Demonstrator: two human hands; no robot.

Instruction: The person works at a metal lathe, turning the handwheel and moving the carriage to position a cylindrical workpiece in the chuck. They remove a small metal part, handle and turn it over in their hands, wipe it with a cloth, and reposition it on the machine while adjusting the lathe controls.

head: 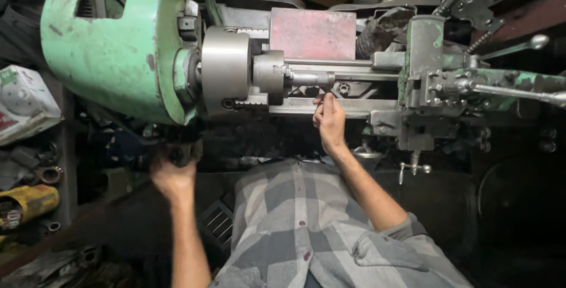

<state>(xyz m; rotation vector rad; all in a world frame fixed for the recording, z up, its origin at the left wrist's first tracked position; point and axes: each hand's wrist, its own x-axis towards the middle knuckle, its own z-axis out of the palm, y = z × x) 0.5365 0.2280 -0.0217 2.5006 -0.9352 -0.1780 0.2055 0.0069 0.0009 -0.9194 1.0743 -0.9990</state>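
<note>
Right hand (330, 122) reaches up to the steel shaft (312, 78) jutting from the lathe chuck (227, 71) — fingertips touch just beneath it, fingers loosely together. Left hand (172, 177), blurred, sits below the green headstock (112, 52) left of the chuck — grip unclear.

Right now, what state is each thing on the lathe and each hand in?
Chuck: shut on the metal rod.
Metal rod: level, held at one end.
Right hand: open, fingers up against the bed under the rod.
Left hand: blurred, closed on a dark control below the green housing.
</note>
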